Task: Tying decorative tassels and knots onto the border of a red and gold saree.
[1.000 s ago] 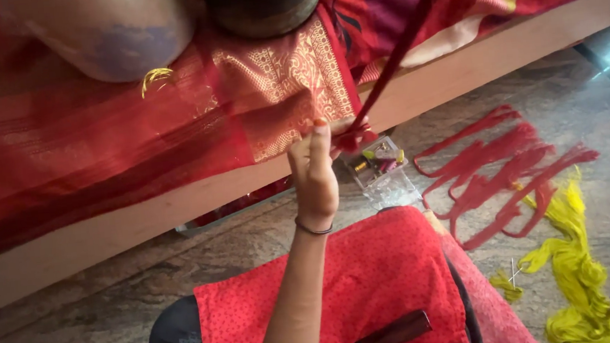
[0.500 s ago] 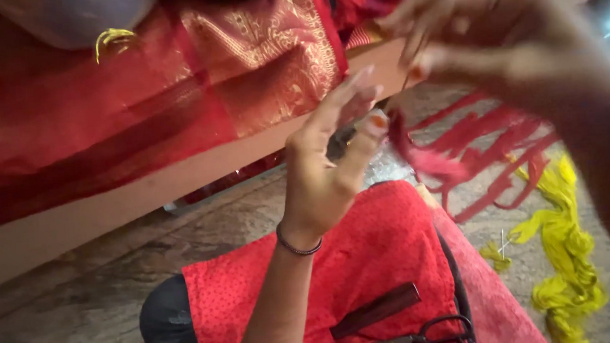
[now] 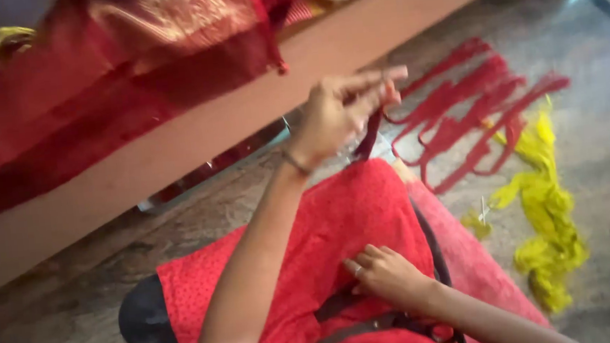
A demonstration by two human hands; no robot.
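Note:
My left hand (image 3: 340, 113) is raised in front of the wooden ledge, fingers pinched on a bundle of dark red threads (image 3: 370, 138) that hangs down toward my knee. My right hand (image 3: 386, 275) lies low on my lap, on the red dotted cloth (image 3: 338, 213), holding nothing. Its fingertips rest next to a dark strap (image 3: 335, 305). Dark scissor handles (image 3: 436, 329) lie just under my right wrist.
Red and gold fabric (image 3: 126, 55) drapes over the long wooden ledge (image 3: 192, 141) at the back. Loose red thread bundles (image 3: 476, 109) and yellow thread bundles (image 3: 544, 209) lie on the grey floor to the right.
My right hand has dropped from the threads near my left hand down onto my lap. The left hand stays raised, still pinching the dark red threads.

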